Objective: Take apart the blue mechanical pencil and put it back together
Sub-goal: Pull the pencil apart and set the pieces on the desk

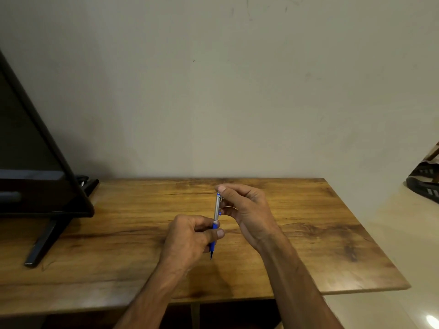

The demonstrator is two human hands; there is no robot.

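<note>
Holding the blue mechanical pencil (215,219) near-upright above the wooden table (308,245), tip toward 6 o'clock, the left hand (190,236) clamps thumb and fingers on the blue grip while the right hand (244,207) pinches the cap end at 12 o'clock. Risk: a cap pulled free could drop and roll off the table's edge, or the thin lead could snap. Cap itself hidden under fingertips; assembled or not, cannot tell; monitor (35,162) at 9 o'clock cut off.

1. The middle of the pencil (215,211) is hidden by the left hand (190,236).
2. Its top end is covered by the right hand (247,210).
3. The black screen (31,162) is cut off at the left edge.
4. A dark basket (425,184) is cut off at the right edge.
</note>
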